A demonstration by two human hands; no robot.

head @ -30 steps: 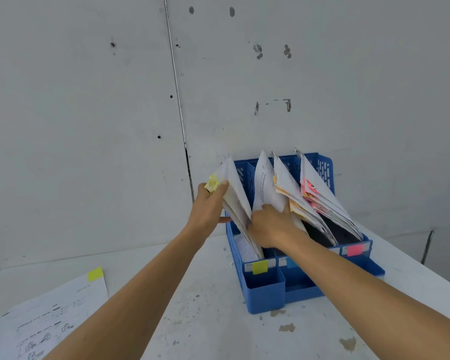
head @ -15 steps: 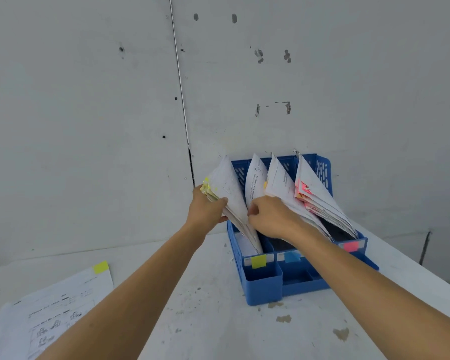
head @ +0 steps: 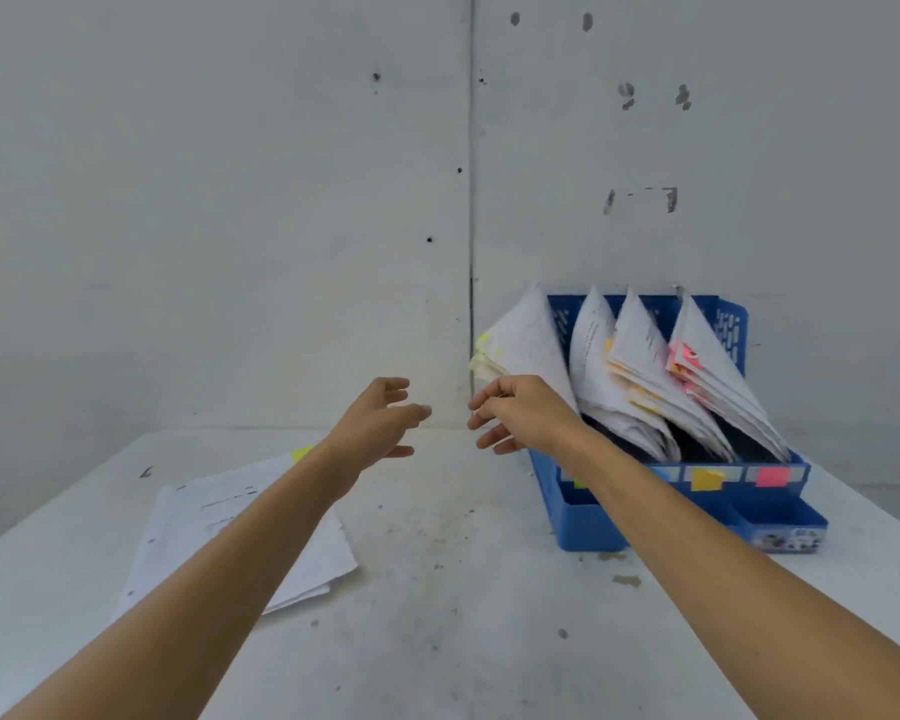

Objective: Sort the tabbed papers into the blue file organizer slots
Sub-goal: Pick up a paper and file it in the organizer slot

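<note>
The blue file organizer (head: 780, 506) stands at the right of the white table, against the wall. Its slots hold leaning bundles: yellow-tabbed papers (head: 520, 345) in the leftmost slot, white sheets (head: 598, 356), orange-tabbed papers (head: 640, 350) and pink-tabbed papers (head: 702, 356) further right. Colour labels mark the front, orange (head: 706, 479) and pink (head: 772, 476) among them. My left hand (head: 380, 423) hovers empty with fingers apart, left of the organizer. My right hand (head: 520, 415) hangs just in front of the yellow-tabbed bundle, fingers loosely curled, holding nothing.
A loose stack of printed papers (head: 204, 522) with a yellow tab (head: 301, 453) lies flat at the left of the table (head: 463, 615), partly under my left forearm. The grey wall (head: 230, 200) rises directly behind the table.
Both hands have let go of the yellow-tabbed bundle and pulled back to the left, away from the organizer. The view has swung left, so the organizer sits further right.
</note>
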